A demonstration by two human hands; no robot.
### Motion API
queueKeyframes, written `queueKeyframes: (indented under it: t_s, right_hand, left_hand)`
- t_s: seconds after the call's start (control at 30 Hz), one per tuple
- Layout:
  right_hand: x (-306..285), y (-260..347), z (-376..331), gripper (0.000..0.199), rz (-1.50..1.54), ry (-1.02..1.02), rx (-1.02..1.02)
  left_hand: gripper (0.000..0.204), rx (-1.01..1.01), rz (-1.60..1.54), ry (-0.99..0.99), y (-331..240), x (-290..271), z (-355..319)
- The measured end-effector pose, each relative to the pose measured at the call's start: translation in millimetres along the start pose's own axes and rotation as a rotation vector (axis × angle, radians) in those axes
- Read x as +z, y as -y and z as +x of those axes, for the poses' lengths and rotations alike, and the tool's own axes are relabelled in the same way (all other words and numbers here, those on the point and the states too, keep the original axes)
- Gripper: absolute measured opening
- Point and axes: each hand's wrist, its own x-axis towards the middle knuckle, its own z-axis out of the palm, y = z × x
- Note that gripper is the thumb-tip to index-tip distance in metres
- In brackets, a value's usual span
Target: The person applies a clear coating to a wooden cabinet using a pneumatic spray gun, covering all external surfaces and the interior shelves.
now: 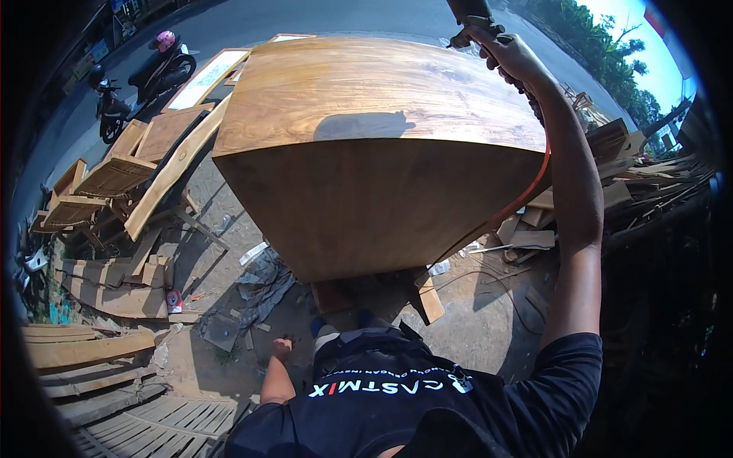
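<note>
Raised over the far right corner, my right hand is closed around the handle of a dark spray gun with a cup on top. An orange-red air hose runs down from near that hand, along the right side of a large wooden cabinet. The cabinet's brown top has a visible grain and a glossy sheen, and a shadow falls across it. Below its near panel, my left hand hangs low by my side with its fingers curled in, nothing visible in it.
Wooden chairs and panels stand to the left. Crumpled plastic sheeting and wood blocks lie on the ground. Stacked boards and a slatted bench fill the lower left. Scrap wood is piled right. Motorbikes are parked by the road.
</note>
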Motion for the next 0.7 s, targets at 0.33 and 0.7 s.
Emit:
queueKeyframes:
  t_s: [0.33,0.7]
  right_hand:
    - [87,127,14,0.063,0.070,0.098,-0.145]
    - [181,234,27,0.063,0.232,0.196,-0.352]
  left_hand:
    - [0.024,-0.063,0.173,-0.178,20,-73,-6]
    - [0.012,-0.144,-0.245,-0.096,55,-89,-37]
